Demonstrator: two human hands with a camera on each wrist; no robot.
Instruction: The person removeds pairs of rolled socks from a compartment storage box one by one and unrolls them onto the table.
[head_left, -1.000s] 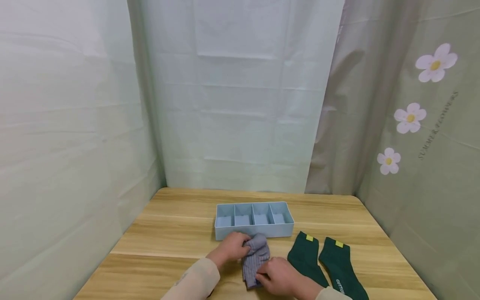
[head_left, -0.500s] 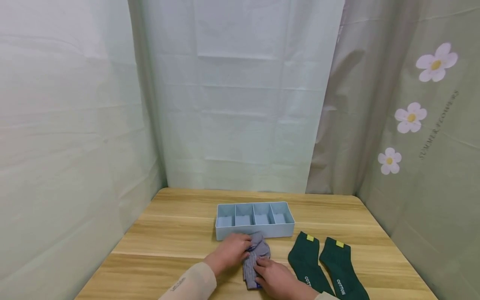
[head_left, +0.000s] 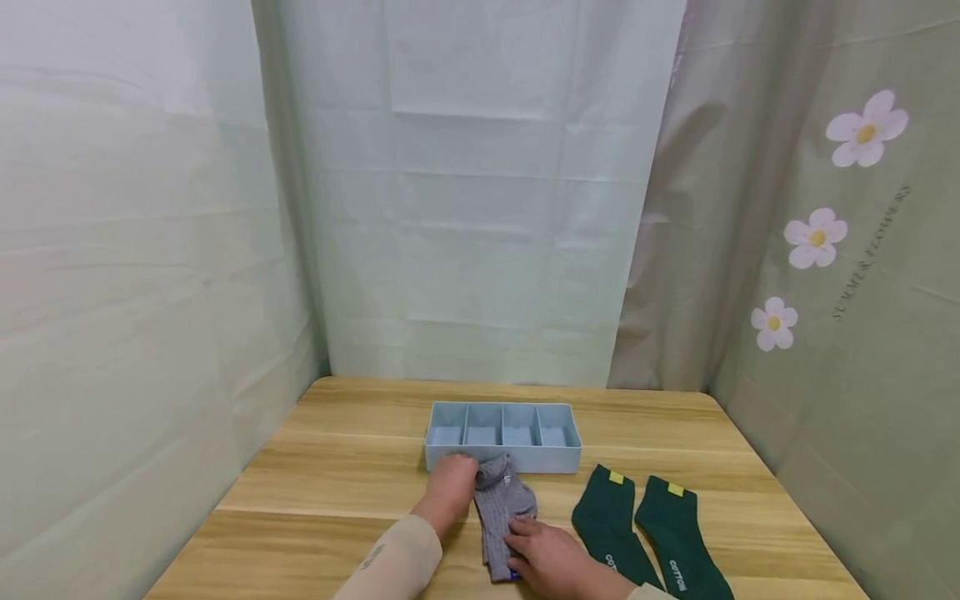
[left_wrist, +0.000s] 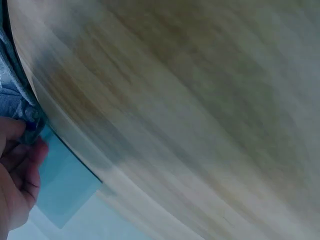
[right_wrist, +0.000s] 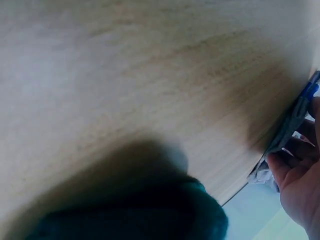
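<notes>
A grey ribbed sock (head_left: 498,518) lies lengthwise on the table just in front of a light blue divided box (head_left: 504,460). At its far end my left hand (head_left: 452,485) pinches the fabric close to the box's front wall; the left wrist view shows thumb and fingers (left_wrist: 35,167) meeting at the sock's edge (left_wrist: 20,102). My right hand (head_left: 557,557) rests its fingers on the near part of the sock, pressing it to the table. A bit of blue shows by those fingertips. In the right wrist view the sock (right_wrist: 290,125) appears edge-on under the fingers.
Two dark green socks (head_left: 611,525) with yellow labels lie side by side right of my right hand. The box has several compartments with nothing seen in them. Pale curtains (head_left: 480,250) surround the wooden table (head_left: 337,467) at the back and sides.
My left hand has moved slightly away from me, drawing the sock's far end up toward the box and straightening it. The box shifted a little. My right hand stays on the sock's near part.
</notes>
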